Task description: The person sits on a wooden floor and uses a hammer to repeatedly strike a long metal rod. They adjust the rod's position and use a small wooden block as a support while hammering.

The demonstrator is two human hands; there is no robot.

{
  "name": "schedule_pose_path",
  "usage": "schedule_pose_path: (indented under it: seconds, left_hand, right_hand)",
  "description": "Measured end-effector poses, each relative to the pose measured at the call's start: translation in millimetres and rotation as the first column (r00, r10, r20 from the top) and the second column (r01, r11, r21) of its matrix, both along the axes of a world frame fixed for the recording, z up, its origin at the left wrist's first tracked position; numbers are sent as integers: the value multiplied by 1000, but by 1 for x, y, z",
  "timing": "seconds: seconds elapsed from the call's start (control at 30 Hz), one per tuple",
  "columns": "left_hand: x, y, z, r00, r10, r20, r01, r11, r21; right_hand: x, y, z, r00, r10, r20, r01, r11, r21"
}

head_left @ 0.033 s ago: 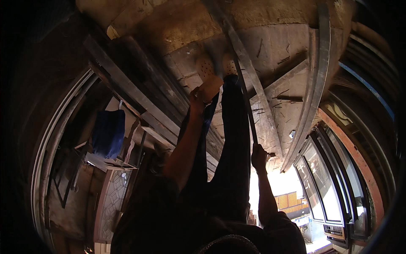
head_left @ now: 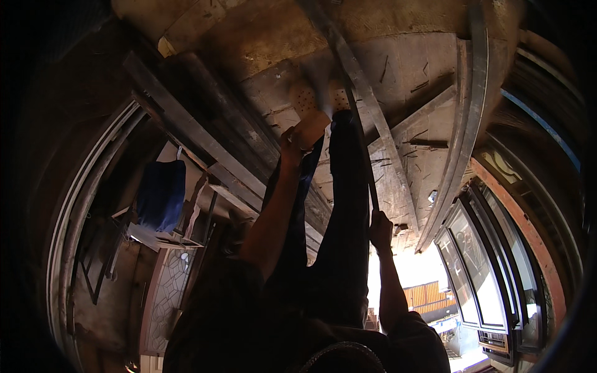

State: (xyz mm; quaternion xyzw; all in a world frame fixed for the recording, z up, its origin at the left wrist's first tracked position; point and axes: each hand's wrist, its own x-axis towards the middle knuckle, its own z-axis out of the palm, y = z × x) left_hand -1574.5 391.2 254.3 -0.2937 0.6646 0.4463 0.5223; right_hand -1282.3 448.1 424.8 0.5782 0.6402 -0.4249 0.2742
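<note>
My left hand [head_left: 290, 146] is closed around a flat tan block [head_left: 312, 129], held in front of my lower legs. The block's exact kind does not show. Low on the right, my right hand [head_left: 380, 230] grips a long, thin dark bar [head_left: 372, 186]. This bar runs up past my right leg toward my shoe, and its far part blends into the shade. Beneath my dark trousers, tan clogs with holes [head_left: 303, 99] stand on the worn floor [head_left: 404, 59].
Long wooden beams [head_left: 367, 99] lie across the floor, with more timbers [head_left: 186, 130] at the left. Dark scraps lie scattered between them. Framed glass panels [head_left: 466, 261] lean at the right beside a bright opening. A dark blue cloth [head_left: 161, 196] hangs at the left.
The view has shifted very slightly. Both hands keep their grips in almost the same places.
</note>
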Motion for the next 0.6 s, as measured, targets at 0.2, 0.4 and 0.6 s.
schedule_pose_path:
  seconds: [0.2, 0.4, 0.6]
  left_hand:
    - [17, -54, -22, 987, 15, -162, -14, 1000, 7]
    - [35, -59, -16, 963, -36, -265, 28, 999, -35]
    - [75, -32, -9, 970, -118, -214, 103, 991, -80]
  right_hand:
    - [13, -23, -26, 981, -193, -29, 193, 981, -32]
    - [91, 5, -100, 986, -21, 163, 2, 993, 114]
    - [130, 63, -133, 978, 87, 191, -125, 972, 197]
